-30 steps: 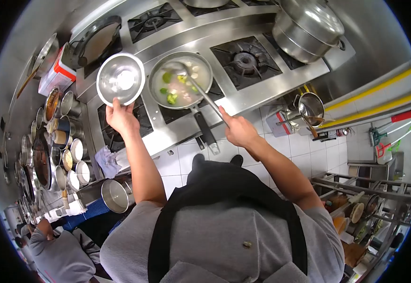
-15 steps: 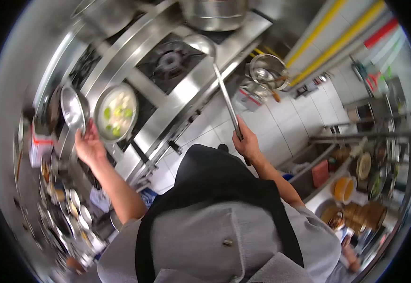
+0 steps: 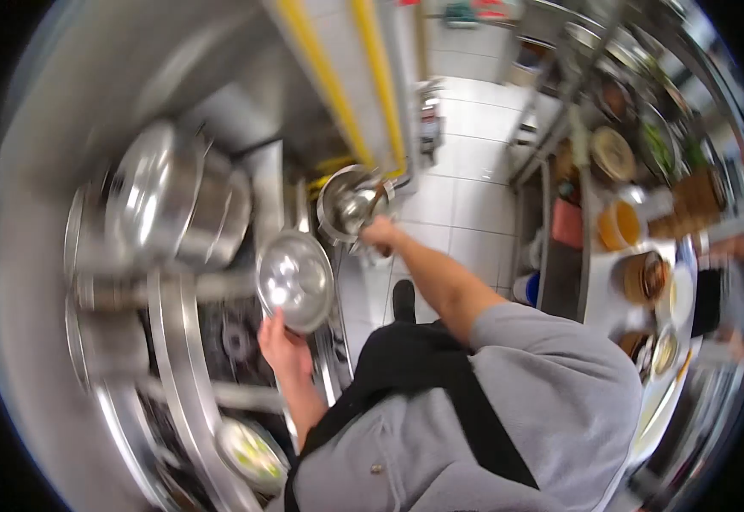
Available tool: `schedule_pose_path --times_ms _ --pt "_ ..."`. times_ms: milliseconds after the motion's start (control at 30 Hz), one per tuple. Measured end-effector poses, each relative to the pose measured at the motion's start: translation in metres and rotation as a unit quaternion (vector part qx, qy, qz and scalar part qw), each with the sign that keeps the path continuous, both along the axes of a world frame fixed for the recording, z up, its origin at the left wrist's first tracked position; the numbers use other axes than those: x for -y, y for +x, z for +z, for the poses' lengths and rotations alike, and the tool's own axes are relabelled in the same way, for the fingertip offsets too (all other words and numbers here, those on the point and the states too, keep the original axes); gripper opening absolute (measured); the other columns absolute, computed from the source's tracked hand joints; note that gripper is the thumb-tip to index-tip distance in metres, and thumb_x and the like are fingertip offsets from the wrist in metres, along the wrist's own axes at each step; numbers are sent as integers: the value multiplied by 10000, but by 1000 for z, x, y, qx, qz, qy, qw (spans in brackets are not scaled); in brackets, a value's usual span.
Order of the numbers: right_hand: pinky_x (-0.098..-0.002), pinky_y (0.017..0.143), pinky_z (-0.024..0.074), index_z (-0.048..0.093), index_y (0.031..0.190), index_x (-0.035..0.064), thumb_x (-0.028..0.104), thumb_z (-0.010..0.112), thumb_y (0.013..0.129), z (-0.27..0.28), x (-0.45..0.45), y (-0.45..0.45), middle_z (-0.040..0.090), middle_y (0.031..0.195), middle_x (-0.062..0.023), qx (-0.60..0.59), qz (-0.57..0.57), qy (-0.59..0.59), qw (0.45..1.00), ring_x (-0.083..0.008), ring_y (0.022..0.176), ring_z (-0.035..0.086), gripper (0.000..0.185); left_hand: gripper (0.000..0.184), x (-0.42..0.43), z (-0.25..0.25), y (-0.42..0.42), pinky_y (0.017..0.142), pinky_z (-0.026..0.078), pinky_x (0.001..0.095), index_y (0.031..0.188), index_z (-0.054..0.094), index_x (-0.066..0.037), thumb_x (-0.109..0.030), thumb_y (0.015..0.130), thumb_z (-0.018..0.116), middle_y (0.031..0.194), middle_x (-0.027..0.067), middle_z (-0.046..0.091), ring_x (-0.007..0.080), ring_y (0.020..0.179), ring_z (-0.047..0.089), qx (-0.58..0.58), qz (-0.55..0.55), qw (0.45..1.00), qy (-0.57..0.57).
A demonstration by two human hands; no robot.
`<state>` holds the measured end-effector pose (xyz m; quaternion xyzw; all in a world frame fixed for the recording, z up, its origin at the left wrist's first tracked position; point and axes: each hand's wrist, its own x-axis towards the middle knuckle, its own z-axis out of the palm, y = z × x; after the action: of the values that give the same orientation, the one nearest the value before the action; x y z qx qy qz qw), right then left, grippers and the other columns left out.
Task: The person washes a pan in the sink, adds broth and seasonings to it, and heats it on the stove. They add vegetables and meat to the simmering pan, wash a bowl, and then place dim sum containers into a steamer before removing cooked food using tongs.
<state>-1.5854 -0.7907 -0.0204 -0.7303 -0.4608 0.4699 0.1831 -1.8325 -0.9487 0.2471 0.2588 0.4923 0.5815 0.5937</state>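
My left hand grips the near rim of a shiny metal bowl, holding it tilted above the front edge of the stove; the bowl's inside looks bare. My right hand is closed around a ladle handle at the rim of a metal pot at the end of the stove. Inside that pot lies a round ladle head, and a brown handle leans over its rim. The exact join between handle and ladle head is blurred.
A pan with pale and green food sits on the stove at lower left. A large stockpot stands at the back, near a burner. Yellow pipes run along the wall. To the right is a counter with an orange container.
My view has turned to the right. My left hand has lifted the bowl from beside the pan and brought it across. The right hand has moved the ladle to the pot at the stove's end.
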Motion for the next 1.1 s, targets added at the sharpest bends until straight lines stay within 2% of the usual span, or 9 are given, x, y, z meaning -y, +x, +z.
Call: schedule_pose_path --times_ms 100,267,333,433,500,600,800,933,1100 --pt "-365 641 557 735 825 50 195 631 772 16 14 25 697 738 -136 -112 18 88 990 -268 696 689 186 197 -49 -8 54 732 560 342 1072 611 -8 -169 961 590 1011 87 680 205 885 676 -7 -126 990 -59" --pt "-284 639 552 618 1220 2 150 618 908 60 91 136 706 936 -81 -401 -237 65 883 -152 751 674 345 209 -148 -35 136 663 576 309 1104 614 -5 -164 983 554 922 71 692 153 770 678 -86 -340 935 -45" --pt "-288 674 555 597 1250 18 171 607 935 43 134 200 702 1008 -90 -344 -311 40 885 -154 798 677 350 207 -190 -34 186 640 581 294 1090 619 -4 -167 991 539 914 64 689 137 758 677 -120 -428 895 -34" --pt "-262 599 509 639 1186 -10 155 599 919 28 204 279 689 858 -69 -232 -461 58 854 -127 715 651 316 187 -243 -55 278 624 586 293 1036 630 -15 -176 988 550 881 47 676 127 716 665 -159 -491 856 -15" --pt "-263 588 504 644 1166 -29 151 609 890 31 238 326 692 867 -74 -83 -457 18 885 -120 706 645 331 167 -270 -74 350 619 592 320 1001 636 -19 -169 977 567 854 38 664 119 702 652 -175 -522 835 2" --pt "-309 560 516 660 1184 7 209 614 858 50 236 374 716 879 -112 -118 -507 30 853 -147 658 651 386 169 -296 -105 455 626 597 332 998 633 -18 -175 969 578 846 45 662 130 698 654 -180 -528 829 -28" --pt "-265 714 515 596 1261 13 250 610 953 120 103 491 692 999 -80 -216 -332 98 913 -131 792 626 389 168 -312 -126 619 660 586 341 958 611 -27 -190 970 572 812 66 643 175 734 659 -123 -500 850 -112" --pt "-285 759 497 576 1286 10 247 604 959 183 15 571 691 994 -102 -122 -190 85 970 -142 840 618 405 160 -354 -130 691 632 585 331 920 602 -33 -188 956 587 774 59 627 166 681 639 -89 -479 865 -124" --pt "-342 827 513 591 1287 41 312 628 923 159 -92 664 707 1026 -140 -138 -172 100 970 -214 932 666 456 154 -452 -163 767 617 586 319 952 614 -32 -184 954 585 830 60 646 169 705 644 -82 -444 881 -142"
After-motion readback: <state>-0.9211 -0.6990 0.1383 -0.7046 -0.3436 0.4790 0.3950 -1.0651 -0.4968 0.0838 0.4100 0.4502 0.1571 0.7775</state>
